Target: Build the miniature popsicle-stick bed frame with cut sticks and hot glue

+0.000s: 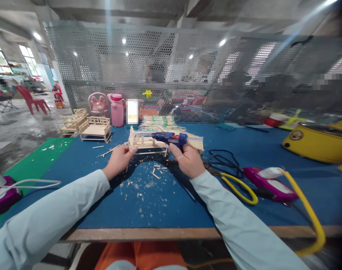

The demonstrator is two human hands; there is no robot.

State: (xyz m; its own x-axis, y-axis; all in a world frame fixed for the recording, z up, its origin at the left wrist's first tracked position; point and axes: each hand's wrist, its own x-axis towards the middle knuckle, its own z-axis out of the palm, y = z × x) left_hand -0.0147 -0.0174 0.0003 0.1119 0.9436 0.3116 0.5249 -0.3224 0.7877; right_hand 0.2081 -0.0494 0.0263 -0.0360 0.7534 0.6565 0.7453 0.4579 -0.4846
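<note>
My left hand (120,161) pinches the left end of a small wooden stick bench frame (144,144) just above the blue table. In my right hand (189,160) is a blue hot glue gun (171,138), its fingers wrapped round the handle. The gun's nozzle points left and lies over the frame's upper part; whether it touches the wood I cannot tell. Behind the gun, a flat piece of slatted wood (197,142) shows on the right. Below the hands lie short stick offcuts (156,172).
Finished-looking stick benches (94,128) stand at the back left. Bundled sticks (159,122), a pink bottle (117,110) and a lit phone (132,111) line the perforated screen (109,63). On the right are a purple power strip (269,183), yellow cable (241,189) and yellow pot (317,144).
</note>
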